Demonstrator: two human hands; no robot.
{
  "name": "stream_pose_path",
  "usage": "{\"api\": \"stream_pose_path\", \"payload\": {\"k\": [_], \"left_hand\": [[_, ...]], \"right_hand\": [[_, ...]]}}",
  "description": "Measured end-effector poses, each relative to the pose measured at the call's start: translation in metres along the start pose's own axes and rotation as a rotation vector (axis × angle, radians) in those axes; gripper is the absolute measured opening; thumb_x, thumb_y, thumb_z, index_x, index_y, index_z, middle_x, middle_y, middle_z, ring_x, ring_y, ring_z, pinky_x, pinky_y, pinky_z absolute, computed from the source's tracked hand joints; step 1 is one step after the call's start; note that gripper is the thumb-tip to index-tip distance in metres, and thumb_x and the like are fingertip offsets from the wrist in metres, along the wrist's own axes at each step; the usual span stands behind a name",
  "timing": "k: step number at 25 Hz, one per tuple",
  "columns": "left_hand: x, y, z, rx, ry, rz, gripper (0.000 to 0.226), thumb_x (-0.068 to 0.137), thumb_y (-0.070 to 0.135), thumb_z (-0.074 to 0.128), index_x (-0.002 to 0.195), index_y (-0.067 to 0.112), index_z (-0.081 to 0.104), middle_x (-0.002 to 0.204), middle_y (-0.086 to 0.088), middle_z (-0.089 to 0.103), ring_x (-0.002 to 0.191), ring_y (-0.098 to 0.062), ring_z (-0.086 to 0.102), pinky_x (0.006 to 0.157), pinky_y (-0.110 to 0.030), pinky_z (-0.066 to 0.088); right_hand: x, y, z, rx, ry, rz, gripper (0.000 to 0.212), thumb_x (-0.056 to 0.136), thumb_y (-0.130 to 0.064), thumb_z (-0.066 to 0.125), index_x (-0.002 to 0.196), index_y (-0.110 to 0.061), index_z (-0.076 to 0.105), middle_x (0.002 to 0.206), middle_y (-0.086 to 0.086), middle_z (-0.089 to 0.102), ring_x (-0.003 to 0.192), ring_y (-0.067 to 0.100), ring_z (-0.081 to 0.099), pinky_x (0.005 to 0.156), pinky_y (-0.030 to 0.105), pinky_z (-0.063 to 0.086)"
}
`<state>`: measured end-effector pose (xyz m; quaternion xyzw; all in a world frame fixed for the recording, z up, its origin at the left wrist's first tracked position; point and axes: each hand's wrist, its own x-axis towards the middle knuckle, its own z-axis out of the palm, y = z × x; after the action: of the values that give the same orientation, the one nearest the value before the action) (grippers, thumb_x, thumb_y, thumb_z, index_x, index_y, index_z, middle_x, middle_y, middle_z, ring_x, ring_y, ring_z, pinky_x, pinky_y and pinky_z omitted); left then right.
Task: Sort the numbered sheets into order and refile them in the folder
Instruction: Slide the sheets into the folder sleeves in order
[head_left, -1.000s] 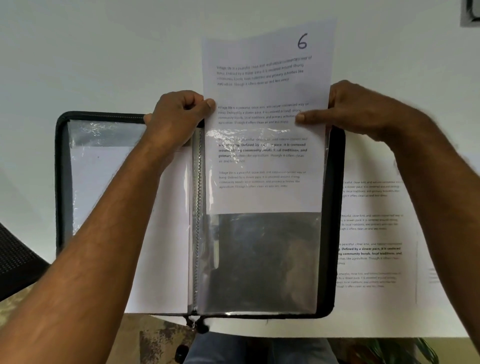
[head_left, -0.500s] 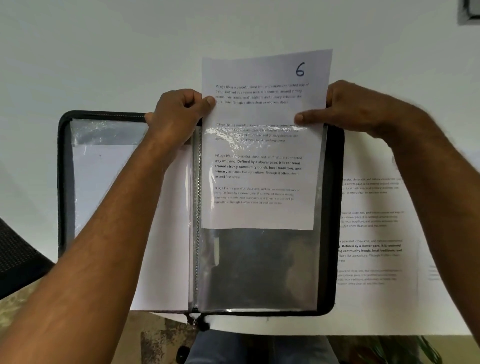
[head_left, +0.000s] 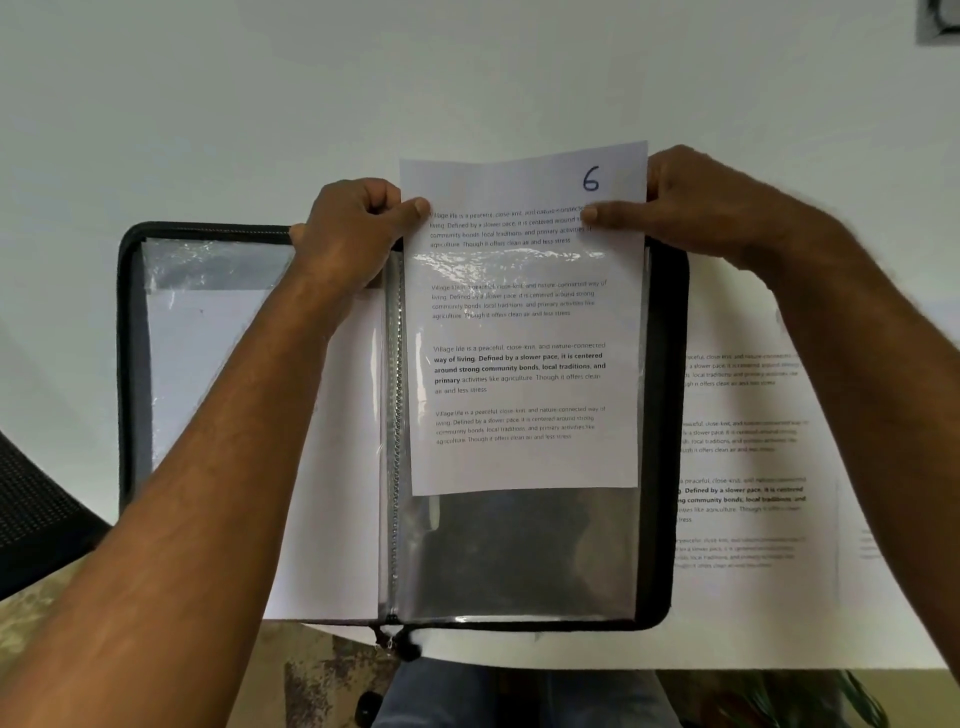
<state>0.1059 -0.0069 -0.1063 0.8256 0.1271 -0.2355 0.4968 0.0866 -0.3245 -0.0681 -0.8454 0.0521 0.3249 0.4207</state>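
Both hands pinched the white printed sheet numbered 6 (head_left: 524, 332) at its top corners, left hand (head_left: 353, 234), right hand (head_left: 691, 202). It sat partway inside the right clear plastic sleeve (head_left: 519, 556) of the open black zip folder (head_left: 127, 332) on the white counter (head_left: 208, 104). More printed sheets (head_left: 748, 431) lay right of the folder.

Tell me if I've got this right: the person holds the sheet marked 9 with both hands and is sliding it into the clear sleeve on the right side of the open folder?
Not quite. The head view shows a handwritten 6, not a 9, at the top corner of the sheet. The rest holds: the left hand and right hand hold its upper edges, and its lower part sits inside the clear sleeve on the right side of the open folder.
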Motion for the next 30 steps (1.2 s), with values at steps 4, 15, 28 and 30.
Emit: {"api": "stream_pose_path", "payload": {"k": [4,15,28,30], "left_hand": [[0.001,0.001,-0.004,0.002,-0.055,0.002,0.039,0.080,0.053,0.079,0.063,0.024,0.060,0.067,0.006,0.058,0.057,-0.011,0.048,0.079,-0.039,0.039],[0.001,-0.001,-0.010,0.066,-0.168,0.030,0.048,0.085,0.040,0.081,0.083,-0.003,0.060,0.074,-0.010,0.048,0.067,-0.021,0.043,0.072,-0.037,0.040],[-0.005,0.000,-0.012,0.212,-0.226,0.091,0.034,0.065,0.066,0.081,0.085,0.039,0.076,0.066,0.025,0.063,0.081,-0.015,0.052,0.083,-0.051,0.035],[-0.006,0.001,-0.013,0.250,-0.252,0.125,0.038,0.061,0.068,0.081,0.086,0.040,0.077,0.068,0.024,0.065,0.085,-0.017,0.054,0.086,-0.051,0.038]], "right_hand": [[0.000,-0.002,-0.001,0.027,0.011,-0.005,0.029,0.093,-0.042,0.072,0.104,-0.016,0.074,0.101,0.005,0.076,0.087,0.020,0.070,0.076,0.031,0.054],[0.011,-0.013,-0.002,-0.069,-0.066,-0.120,0.009,0.097,-0.029,0.072,0.098,-0.022,0.077,0.091,-0.004,0.075,0.083,0.007,0.067,0.077,0.024,0.048],[0.031,-0.047,-0.009,-0.411,-0.389,-0.057,0.006,0.093,-0.026,0.075,0.090,-0.027,0.079,0.084,-0.014,0.078,0.077,-0.003,0.068,0.085,0.026,0.050],[0.033,-0.056,-0.009,-0.494,-0.457,-0.007,0.006,0.093,-0.026,0.075,0.090,-0.027,0.080,0.086,-0.013,0.079,0.084,0.003,0.070,0.095,0.032,0.050]]}}
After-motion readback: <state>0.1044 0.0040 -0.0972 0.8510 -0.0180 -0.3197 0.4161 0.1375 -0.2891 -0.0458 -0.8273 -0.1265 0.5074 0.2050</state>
